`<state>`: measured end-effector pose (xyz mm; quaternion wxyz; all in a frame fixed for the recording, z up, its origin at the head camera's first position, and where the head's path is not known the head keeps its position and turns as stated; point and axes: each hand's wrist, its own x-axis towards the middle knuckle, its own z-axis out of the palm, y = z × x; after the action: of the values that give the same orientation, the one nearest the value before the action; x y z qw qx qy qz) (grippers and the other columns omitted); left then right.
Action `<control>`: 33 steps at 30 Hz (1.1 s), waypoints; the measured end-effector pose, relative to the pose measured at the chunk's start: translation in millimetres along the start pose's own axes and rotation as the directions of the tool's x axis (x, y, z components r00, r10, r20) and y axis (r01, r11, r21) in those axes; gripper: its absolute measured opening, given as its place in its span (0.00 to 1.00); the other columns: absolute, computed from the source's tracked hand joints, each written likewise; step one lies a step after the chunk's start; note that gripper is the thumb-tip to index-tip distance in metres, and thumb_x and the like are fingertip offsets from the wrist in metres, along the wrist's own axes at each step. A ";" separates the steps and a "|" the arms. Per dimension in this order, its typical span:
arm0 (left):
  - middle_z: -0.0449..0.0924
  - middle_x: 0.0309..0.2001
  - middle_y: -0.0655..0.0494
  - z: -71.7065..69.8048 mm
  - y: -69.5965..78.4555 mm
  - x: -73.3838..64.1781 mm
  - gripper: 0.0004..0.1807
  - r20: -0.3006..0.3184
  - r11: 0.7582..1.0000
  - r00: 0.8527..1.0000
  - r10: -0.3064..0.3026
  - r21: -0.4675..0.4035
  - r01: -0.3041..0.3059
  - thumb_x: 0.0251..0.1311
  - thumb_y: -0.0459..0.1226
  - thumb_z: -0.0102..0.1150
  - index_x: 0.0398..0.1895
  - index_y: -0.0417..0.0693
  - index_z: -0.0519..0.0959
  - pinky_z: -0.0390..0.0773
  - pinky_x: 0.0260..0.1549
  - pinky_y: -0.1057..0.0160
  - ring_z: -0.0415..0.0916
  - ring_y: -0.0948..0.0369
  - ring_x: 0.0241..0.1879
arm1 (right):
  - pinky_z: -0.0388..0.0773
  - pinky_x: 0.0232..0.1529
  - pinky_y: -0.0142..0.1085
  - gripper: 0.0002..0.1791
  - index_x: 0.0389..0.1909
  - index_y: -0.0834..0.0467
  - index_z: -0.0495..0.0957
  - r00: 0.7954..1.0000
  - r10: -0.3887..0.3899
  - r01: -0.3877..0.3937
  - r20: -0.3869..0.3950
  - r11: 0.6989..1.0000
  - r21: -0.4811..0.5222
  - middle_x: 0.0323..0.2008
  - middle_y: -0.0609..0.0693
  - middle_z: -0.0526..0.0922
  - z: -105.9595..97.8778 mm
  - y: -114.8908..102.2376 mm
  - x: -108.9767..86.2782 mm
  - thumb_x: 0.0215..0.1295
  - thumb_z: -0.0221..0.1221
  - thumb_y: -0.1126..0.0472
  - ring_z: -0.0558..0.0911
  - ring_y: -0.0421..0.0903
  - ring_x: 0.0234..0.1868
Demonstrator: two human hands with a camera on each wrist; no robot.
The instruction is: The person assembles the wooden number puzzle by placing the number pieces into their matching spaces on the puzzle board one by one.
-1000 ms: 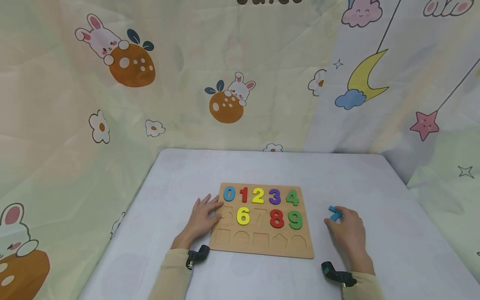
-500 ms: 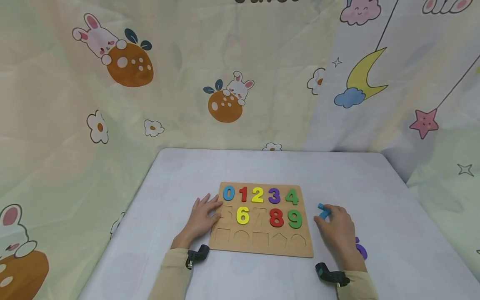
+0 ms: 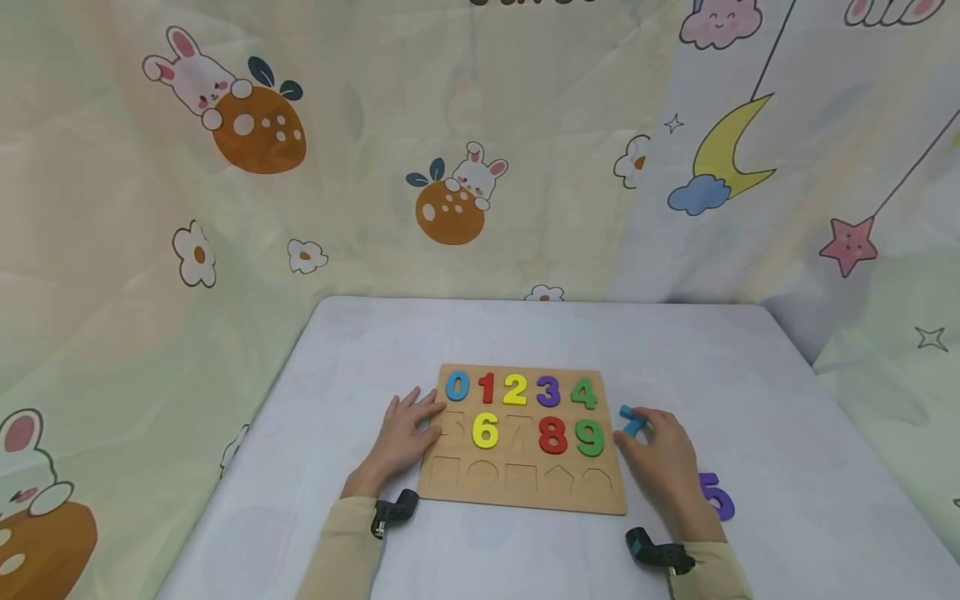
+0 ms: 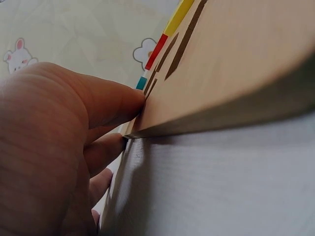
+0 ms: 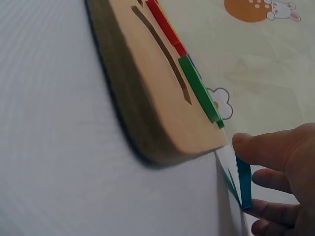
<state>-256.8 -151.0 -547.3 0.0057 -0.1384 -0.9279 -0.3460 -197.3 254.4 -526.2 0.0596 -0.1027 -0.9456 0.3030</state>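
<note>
My left hand (image 3: 405,437) rests at the left edge of the wooden number puzzle board (image 3: 495,498), fingers spread. In the left wrist view its thumb (image 4: 118,101) touches the board's top near the edge. My right hand (image 3: 663,454) pinches a blue number 7 piece (image 3: 634,422) between thumb and fingers, just right of the board. In the right wrist view the blue 7 (image 5: 244,182) stands on edge, close to the table. Number pieces 0 to 4 fill the top row; yellow 6 (image 3: 485,431), red 8 (image 3: 552,435) and green 9 (image 3: 589,437) sit in the second row.
A purple number 5 piece (image 3: 722,502) lies on the white table (image 3: 555,558), partly hidden behind my right wrist. Bare outlined recesses show in the board's second and bottom rows. A printed cloth (image 3: 360,192) hangs behind the table.
My right hand has moved left toward the board with the blue 7, uncovering the purple 5. My left hand stays at the board's edge.
</note>
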 end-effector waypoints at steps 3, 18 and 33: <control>0.66 0.70 0.52 0.1 -0.1 -0.3 0.22 -0.008 1.000 1.000 0.014 0.004 -0.014 0.61 0.38 0.61 0.60 0.50 0.79 0.35 0.75 0.46 0.49 0.49 0.75 | 0.62 0.66 0.63 0.32 0.62 0.65 0.71 1.000 -0.017 0.017 0.007 1.000 0.007 0.63 0.69 0.68 0.7 -0.5 -0.1 0.62 0.63 0.50 0.65 0.68 0.65; 0.65 0.71 0.55 0.4 -0.2 0.1 0.22 0.008 1.000 1.000 -0.013 0.007 0.013 0.62 0.39 0.61 0.61 0.51 0.78 0.33 0.75 0.49 0.47 0.52 0.76 | 0.66 0.64 0.62 0.30 0.60 0.64 0.72 0.985 -0.165 0.165 0.042 0.986 0.016 0.61 0.67 0.71 7.9 -4.8 -0.8 0.61 0.65 0.52 0.68 0.67 0.63; 0.65 0.71 0.55 0.8 -1.6 0.3 0.22 0.009 1.000 1.000 -0.008 -0.005 0.008 0.62 0.39 0.61 0.60 0.51 0.79 0.33 0.75 0.49 0.47 0.52 0.76 | 0.67 0.63 0.62 0.29 0.59 0.61 0.74 0.978 -0.207 0.205 0.032 0.978 0.041 0.60 0.63 0.73 11.0 -6.8 -1.4 0.59 0.67 0.52 0.70 0.65 0.63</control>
<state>-257.4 -151.5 -549.0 -0.0002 -0.1364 -0.9276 -0.3477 -198.9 242.4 -531.2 0.0753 0.0026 -0.9462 0.3148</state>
